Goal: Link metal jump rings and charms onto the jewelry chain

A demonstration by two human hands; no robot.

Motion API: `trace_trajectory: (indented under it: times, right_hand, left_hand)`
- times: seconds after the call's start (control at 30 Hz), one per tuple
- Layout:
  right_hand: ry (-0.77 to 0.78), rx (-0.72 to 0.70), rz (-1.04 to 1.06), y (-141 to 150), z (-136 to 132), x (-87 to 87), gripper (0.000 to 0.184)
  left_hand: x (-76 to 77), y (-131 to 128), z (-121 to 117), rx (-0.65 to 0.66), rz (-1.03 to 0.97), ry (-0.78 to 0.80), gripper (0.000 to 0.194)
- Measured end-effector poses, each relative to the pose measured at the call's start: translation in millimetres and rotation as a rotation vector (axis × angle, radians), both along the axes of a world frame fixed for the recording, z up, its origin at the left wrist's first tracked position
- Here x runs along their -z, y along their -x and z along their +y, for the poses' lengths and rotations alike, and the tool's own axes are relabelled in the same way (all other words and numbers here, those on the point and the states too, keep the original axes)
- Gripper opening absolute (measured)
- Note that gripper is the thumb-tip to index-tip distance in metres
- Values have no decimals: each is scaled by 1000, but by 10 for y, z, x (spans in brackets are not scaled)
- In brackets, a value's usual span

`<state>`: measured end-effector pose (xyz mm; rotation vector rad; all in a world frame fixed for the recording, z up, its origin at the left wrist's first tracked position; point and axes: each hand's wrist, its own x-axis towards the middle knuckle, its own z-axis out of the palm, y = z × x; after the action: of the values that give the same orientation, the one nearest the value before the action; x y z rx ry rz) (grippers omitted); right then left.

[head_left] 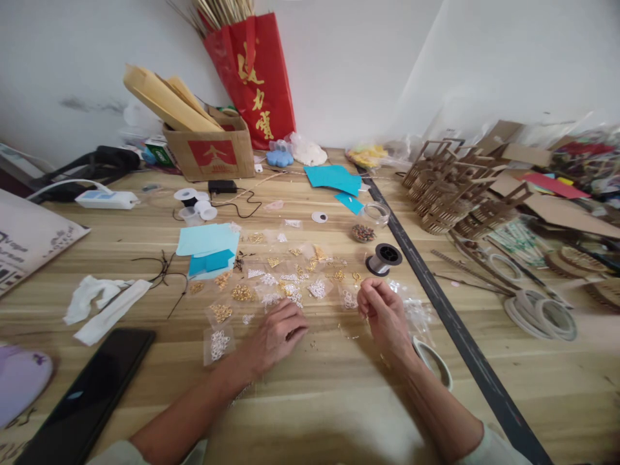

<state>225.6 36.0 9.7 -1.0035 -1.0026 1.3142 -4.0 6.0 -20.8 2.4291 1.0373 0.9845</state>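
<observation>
My left hand [281,332] rests low over the wood table with its fingers curled in. Whatever may be in those fingers is hidden. Just beyond its fingertips lie small clear bags of silver beads [317,289] and gold beads [241,293]. To the right, my right hand [385,316] is closed in a pinch with thumb against forefinger; anything held there is too small to make out. A packet of silver rings [349,299] lies beside it, and a spool of fine wire [384,259] stands just beyond. Scissors with a white handle [433,363] are partly under my right wrist.
A black phone [90,394] and white cloth strips [111,309] lie at the left. Blue sheets [332,179], a cardboard box [237,158] and a red bag [268,77] stand farther back. Brown woven baskets [440,194] and tape rolls [540,313] sit right of a black strip [436,303].
</observation>
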Motion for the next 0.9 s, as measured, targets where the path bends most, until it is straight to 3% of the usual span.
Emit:
trace_trajectory:
  times: [0.27, 0.63, 0.9]
  right_hand:
    - [8, 47, 5, 17, 9, -66, 26]
    - [6, -7, 11, -3, 17, 1, 26]
    - [-14, -14, 17, -12, 9, 3, 24]
  left_hand:
    - [-39, -14, -36, 21, 62, 34, 18]
    - [67, -25, -11, 68, 113, 34, 16]
    - [-16, -26, -24, 27, 50, 49, 16]
